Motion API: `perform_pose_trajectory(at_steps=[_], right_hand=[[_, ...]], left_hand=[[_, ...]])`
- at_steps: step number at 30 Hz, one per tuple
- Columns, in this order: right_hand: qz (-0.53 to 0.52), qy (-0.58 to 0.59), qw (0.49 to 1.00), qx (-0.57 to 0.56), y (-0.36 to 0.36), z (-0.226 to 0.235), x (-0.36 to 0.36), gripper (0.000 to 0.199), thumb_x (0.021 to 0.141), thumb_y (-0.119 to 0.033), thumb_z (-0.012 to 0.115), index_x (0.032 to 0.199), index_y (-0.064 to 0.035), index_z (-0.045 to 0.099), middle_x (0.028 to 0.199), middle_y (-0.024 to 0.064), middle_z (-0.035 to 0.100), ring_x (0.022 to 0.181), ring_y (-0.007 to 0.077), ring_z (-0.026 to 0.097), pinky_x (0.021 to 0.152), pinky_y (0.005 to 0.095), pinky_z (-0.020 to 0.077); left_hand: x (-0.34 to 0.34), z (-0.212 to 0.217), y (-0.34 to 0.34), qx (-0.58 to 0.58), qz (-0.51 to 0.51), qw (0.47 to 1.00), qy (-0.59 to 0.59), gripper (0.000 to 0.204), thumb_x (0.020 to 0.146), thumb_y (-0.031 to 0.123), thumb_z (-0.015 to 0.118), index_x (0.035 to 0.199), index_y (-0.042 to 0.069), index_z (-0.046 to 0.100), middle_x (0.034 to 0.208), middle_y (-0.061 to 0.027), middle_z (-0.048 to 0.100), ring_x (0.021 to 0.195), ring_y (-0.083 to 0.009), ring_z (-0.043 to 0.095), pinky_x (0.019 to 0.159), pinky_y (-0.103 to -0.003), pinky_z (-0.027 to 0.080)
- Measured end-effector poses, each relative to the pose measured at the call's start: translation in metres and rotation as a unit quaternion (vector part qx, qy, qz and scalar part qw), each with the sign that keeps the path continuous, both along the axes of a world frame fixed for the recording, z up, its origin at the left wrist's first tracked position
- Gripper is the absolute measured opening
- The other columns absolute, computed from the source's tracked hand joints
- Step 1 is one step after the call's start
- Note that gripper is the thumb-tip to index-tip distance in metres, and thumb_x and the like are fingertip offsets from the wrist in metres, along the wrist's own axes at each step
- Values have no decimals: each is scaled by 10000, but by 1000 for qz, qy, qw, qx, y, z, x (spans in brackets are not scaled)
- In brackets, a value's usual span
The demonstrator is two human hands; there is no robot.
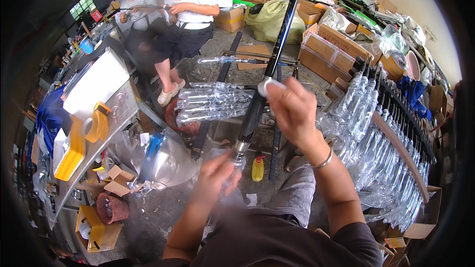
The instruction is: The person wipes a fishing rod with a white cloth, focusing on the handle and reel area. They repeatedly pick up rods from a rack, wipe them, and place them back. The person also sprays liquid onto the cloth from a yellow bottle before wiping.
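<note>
A black fishing rod (254,111) slants up and away in front of me, with a silver metal fitting near its lower end. My left hand (215,175) is closed around that lower end, where some clear plastic film shows; its fingers are slightly blurred. My right hand (296,110), a bangle on its wrist, pinches a small white wad (264,87) against the rod's shaft, above the thick grip part. What the wad is made of is hard to tell. Behind the rod, several plastic-sleeved rods (213,103) lie side by side on a low metal stand.
On the right, many plastic-sleeved rods (391,153) lean along a rack. A worktable (106,143) with yellow tape dispensers stands at left. A yellow bottle (258,169) is on the floor. Cardboard boxes (329,52) and a pale sack (276,22) sit beyond. Two people (183,15) handle a rod farther off.
</note>
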State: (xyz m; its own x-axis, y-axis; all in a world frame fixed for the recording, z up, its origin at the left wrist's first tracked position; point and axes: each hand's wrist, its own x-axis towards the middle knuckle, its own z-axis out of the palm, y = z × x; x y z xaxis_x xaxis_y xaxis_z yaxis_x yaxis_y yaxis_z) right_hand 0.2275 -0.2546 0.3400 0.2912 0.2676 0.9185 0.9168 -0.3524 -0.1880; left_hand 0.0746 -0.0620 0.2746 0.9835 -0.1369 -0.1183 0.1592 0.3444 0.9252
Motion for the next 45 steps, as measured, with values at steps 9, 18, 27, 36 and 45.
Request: perform_pose_trajectory(at_steps=[9, 18, 27, 36, 45], right_hand=[[5, 18, 1000, -17, -4, -2, -4, 254, 759, 19, 712, 1002, -46, 684, 681, 89, 483, 512, 235, 513, 435, 349, 411], [-30, -45, 988, -143, -1, -15, -22, 306, 709, -13, 693, 1004, -90, 668, 653, 33, 452, 489, 176, 522, 397, 328, 417], [-27, -26, 991, -129, 10, -20, -29, 236, 720, 24, 704, 940, -56, 673, 631, 60, 454, 482, 197, 497, 396, 333, 399], [-12, 55, 994, -90, 19, -28, -32, 256, 749, 1, 677, 999, -46, 648, 671, 75, 480, 508, 210, 537, 438, 329, 435], [498, 647, 455, 356, 6, -43, -21, 176, 1012, -237, 513, 1038, -65, 537, 705, 7, 469, 532, 83, 398, 444, 216, 320]], left_hand=[[3, -7, 11, -191, -130, 971, 55, 518, 996, 368, 539, 1414, 72, 468, 684, -6, 496, 468, -64, 382, 417, -225, 286], [2, 2, 0, 17, -3, 999, 33, 408, 1017, 188, 478, 1398, 43, 474, 702, -7, 517, 487, -65, 437, 437, -216, 341], [4, -14, -8, 285, 155, 934, -150, 426, 955, 99, 604, 1369, 29, 531, 696, 7, 510, 597, -58, 459, 539, -235, 390], [8, -14, -9, 435, 237, 832, -250, 432, 860, 31, 702, 1277, 6, 594, 782, -164, 627, 608, -215, 572, 590, -318, 470], [18, -12, 5, 294, 224, 920, -131, 417, 929, 47, 606, 1344, 60, 569, 834, -12, 666, 687, -50, 542, 627, -224, 458]])
